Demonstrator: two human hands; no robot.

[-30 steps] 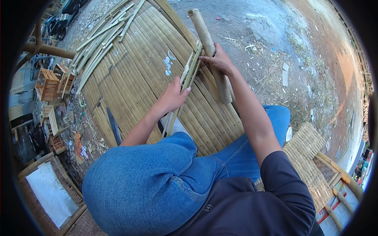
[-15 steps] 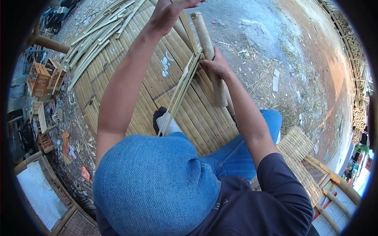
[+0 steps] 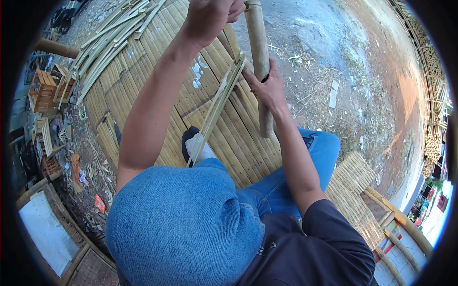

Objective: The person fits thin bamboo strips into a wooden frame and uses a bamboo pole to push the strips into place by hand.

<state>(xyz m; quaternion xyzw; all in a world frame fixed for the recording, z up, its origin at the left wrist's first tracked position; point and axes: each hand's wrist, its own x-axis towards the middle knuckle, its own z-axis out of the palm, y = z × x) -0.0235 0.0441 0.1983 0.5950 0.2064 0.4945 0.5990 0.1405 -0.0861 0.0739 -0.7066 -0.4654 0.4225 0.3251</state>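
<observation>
My right hand (image 3: 268, 90) is wrapped round a thick, pale bamboo pole (image 3: 258, 40), which stands roughly lengthwise beyond my right knee. Close by its thumb is the upper end of a split bamboo strip (image 3: 218, 107), which slants down across my socked foot (image 3: 193, 143). At the top edge of the view, my left hand (image 3: 209, 21) is closed, its fingers curled close to the pole's far end. Whatever it holds is hidden. Beneath it, a flat bamboo slat (image 3: 232, 43) leans toward the strip's end.
I sit on a bamboo-slat platform (image 3: 143, 81). A heap of split bamboo strips (image 3: 107, 47) lies at its far left. Wooden crates (image 3: 43, 90) stand on the littered ground at left. Dirt ground (image 3: 324, 62) stretches out at right, with a woven bamboo panel (image 3: 350, 186) nearer.
The bamboo pole has swung more upright and shifted slightly right and nearer, with my right hand still round it. My left hand has come nearer and right, toward the pole's far end.
</observation>
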